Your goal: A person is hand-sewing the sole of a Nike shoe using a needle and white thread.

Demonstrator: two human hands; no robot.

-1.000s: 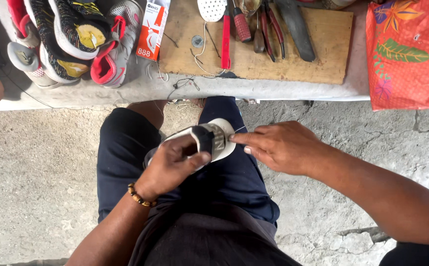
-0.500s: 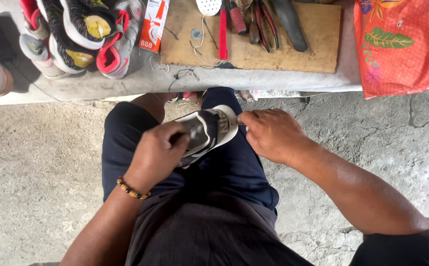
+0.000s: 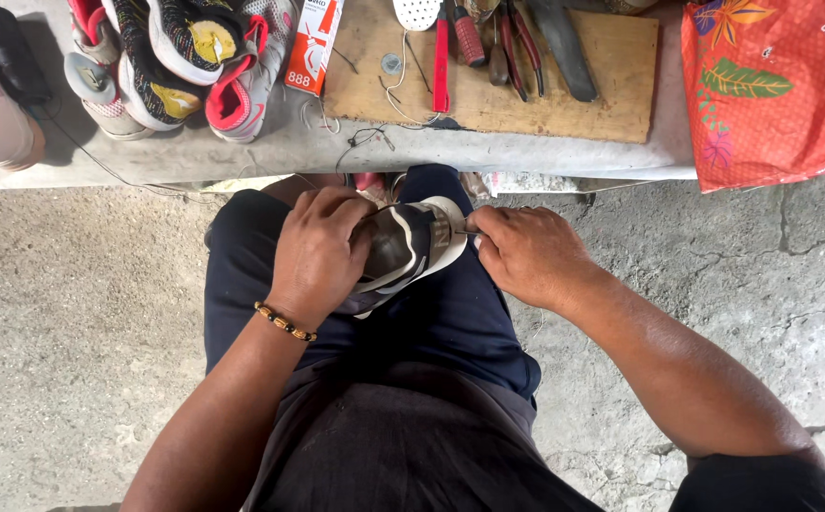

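Observation:
A dark shoe (image 3: 410,248) with a white sole rests on my lap, toe pointing up and to the right. My left hand (image 3: 319,251) grips it from the left side, fingers curled over its upper; a beaded bracelet circles that wrist. My right hand (image 3: 526,254) is closed at the shoe's toe edge, pinching a thin needle-like tool against the sole. The tool's tip is mostly hidden by my fingers.
A low bench (image 3: 242,156) ahead holds several sports shoes (image 3: 185,57), a small red and white box (image 3: 313,43) and a wooden board (image 3: 564,90) with pliers, a red-handled tool and thread. A red printed bag (image 3: 777,85) sits at the right. Concrete floor (image 3: 81,332) lies around.
The view has shifted a little. The shoe has turned in my lap, and my left hand has slid further over its upper. My right hand stays at the toe edge.

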